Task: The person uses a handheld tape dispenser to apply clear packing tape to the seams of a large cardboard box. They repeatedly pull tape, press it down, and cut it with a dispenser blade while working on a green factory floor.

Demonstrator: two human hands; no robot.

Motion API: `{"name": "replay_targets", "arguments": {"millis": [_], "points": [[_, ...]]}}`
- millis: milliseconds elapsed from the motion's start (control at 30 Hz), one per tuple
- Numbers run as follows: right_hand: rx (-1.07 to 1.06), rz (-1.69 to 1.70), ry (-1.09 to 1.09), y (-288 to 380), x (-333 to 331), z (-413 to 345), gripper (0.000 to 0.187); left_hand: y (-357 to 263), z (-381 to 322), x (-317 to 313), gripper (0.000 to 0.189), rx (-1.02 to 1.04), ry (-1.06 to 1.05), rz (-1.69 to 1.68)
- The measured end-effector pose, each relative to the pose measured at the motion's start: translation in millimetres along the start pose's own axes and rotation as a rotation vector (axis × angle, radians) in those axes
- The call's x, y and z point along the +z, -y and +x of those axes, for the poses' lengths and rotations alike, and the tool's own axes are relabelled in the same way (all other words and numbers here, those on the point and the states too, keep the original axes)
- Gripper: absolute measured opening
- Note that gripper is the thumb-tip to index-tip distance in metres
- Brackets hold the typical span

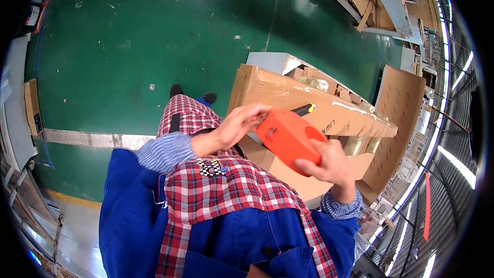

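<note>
My right hand (330,162) grips an orange-red roll (287,135), which looks like wide tape, by its near right edge, next to the round core opening. My left hand (243,119) is at the roll's upper left edge, its palm turned towards it; the fingertips are partly hidden, so whether they pinch the edge cannot be told. Just beyond the roll, a black tool with a yellow end (305,110), perhaps a utility knife, shows against a long taped cardboard box (278,88). An opened cardboard flap (293,177) lies below the roll.
Behind the long box stands a white-sided container (266,61) with cardboard pieces. A large curved cardboard sheet (401,96) rises at right. A bin of scrap cardboard (370,0) is at upper right. Green floor (115,54) extends left, with a small box (32,106) by a cart.
</note>
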State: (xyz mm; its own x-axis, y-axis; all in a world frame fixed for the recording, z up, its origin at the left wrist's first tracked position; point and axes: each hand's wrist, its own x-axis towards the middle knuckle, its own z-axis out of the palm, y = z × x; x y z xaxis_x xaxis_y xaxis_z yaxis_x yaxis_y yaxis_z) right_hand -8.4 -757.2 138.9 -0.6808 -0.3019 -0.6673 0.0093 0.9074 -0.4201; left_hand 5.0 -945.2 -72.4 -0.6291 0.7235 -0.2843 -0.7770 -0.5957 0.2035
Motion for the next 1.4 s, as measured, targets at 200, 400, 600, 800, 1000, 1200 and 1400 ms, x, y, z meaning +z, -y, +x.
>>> {"name": "replay_targets", "arguments": {"millis": [200,400,600,800,1000,1200,1400], "points": [[-0.139,0.088,0.229,12.8,24.3,28.8,0.047,-11.1,-70.9,-28.5,0.045,-0.046,-0.025,-0.033],[-0.164,0.088,0.468,19.3,28.1,72.3,0.047,12.0,-62.2,-53.7,0.019,-0.005,-0.307,-0.036],[0.079,0.375,0.471,26.5,11.0,85.6,0.044,6.6,-32.6,-182.3,0.016,0.180,-0.806,0.115],[0.206,0.334,0.526,29.3,5.9,88.5,0.046,126.7,63.1,-195.6,0.019,-0.007,-0.504,0.053],[0.250,0.389,0.540,36.7,9.0,82.2,0.051,163.7,78.6,-161.4,0.023,-0.146,-0.067,-0.539],[0.252,0.502,0.442,37.4,9.6,86.4,0.048,128.8,43.3,-141.7,0.032,-0.127,-0.469,0.467],[0.241,0.554,0.389,37.9,16.4,93.9,0.043,114.2,11.4,-117.5,0.106,0.222,-0.441,0.552]]}}
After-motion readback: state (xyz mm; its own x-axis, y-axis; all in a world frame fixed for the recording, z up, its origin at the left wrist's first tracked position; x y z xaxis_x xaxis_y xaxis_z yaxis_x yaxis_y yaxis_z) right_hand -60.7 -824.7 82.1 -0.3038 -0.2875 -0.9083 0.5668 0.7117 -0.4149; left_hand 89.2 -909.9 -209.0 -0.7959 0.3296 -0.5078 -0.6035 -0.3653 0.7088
